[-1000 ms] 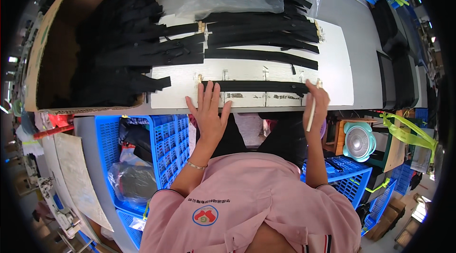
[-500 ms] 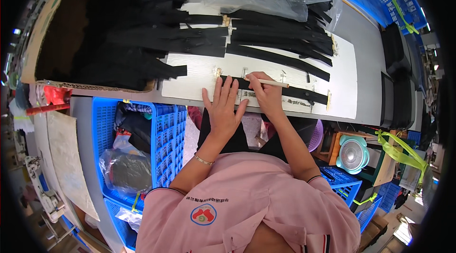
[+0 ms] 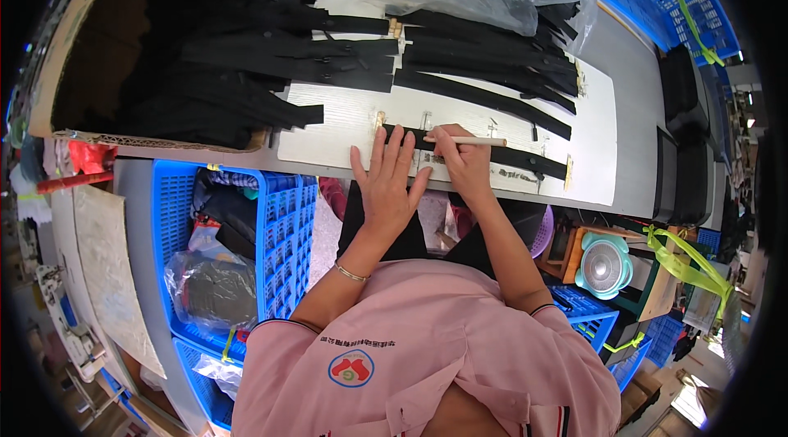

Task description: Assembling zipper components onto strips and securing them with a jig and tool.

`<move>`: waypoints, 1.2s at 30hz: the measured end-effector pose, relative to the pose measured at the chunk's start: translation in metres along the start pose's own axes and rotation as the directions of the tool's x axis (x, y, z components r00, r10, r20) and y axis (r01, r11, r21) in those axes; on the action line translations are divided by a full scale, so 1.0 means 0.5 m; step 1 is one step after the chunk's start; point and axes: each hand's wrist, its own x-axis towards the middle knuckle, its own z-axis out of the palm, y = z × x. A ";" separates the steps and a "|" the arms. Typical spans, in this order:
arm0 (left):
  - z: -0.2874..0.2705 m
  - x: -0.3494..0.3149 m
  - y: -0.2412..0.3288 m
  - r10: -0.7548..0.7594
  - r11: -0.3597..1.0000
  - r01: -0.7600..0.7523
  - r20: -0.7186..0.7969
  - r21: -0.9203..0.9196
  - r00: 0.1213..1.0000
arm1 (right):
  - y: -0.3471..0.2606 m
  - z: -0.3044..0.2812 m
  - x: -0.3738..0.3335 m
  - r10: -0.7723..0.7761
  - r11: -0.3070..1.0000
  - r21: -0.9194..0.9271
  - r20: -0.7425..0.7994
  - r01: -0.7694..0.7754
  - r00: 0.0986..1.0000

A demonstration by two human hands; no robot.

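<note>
White board (image 3: 595,141), apparently a flat backing; black strip (image 3: 529,162) lying along its near side; left hand (image 3: 386,184) palm-down, fingers spread, seemingly pinning the strip's left end; right hand (image 3: 469,168), fingers clamped on a pale stick (image 3: 483,141), pencil-fashion, presumably for fine control.

Row of dark printed characters (image 3: 357,343) on the pink shirt (image 3: 460,306), blue-ringed red and green emblem (image 3: 351,369) beside it

The left hand (image 3: 387,192) is laid palm down, its fingers (image 3: 391,154) spread and pointed forward. The right hand (image 3: 468,168) is curled into a writing grip; both forearms (image 3: 505,248) are stretched ahead.
</note>
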 end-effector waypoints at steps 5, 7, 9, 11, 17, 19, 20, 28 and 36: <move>-0.001 0.000 0.000 -0.014 1.000 0.014 0.001 -0.021 1.000 | 0.005 -0.002 -0.002 -0.036 0.999 -0.035 0.076 0.038 0.996; 0.001 0.000 0.000 -0.004 1.000 0.004 0.002 -0.009 1.000 | 0.017 0.000 -0.002 -0.062 0.996 -0.056 0.076 0.066 0.995; 0.000 0.001 0.001 0.006 1.000 -0.006 0.004 0.006 1.000 | 0.021 0.002 0.000 -0.087 0.993 -0.075 0.076 0.093 0.993; 0.000 0.002 0.003 0.007 1.000 -0.007 0.000 0.012 1.000 | 0.021 0.000 0.000 -0.136 0.983 -0.112 0.090 0.145 0.987; -0.001 0.000 0.003 -0.014 1.000 0.015 0.020 -0.012 1.000 | 0.008 -0.022 -0.011 0.033 0.992 0.116 0.116 -0.046 0.993; -0.002 0.002 0.003 -0.007 1.000 0.007 0.026 -0.011 1.000 | 0.007 -0.053 -0.025 0.021 0.995 0.100 0.006 -0.021 1.000; -0.002 0.002 0.004 -0.008 1.000 0.008 0.029 -0.007 1.000 | 0.006 -0.075 -0.034 0.005 0.997 0.081 -0.095 0.002 0.996; -0.002 0.003 0.005 0.009 1.000 -0.010 0.033 0.008 0.999 | 0.041 -0.161 -0.043 0.012 0.997 -0.076 -0.277 -0.034 0.961; 0.015 0.016 0.101 0.096 0.989 -0.081 0.123 -0.126 0.988 | 0.044 -0.159 -0.043 0.051 0.998 -0.024 -0.271 -0.060 0.961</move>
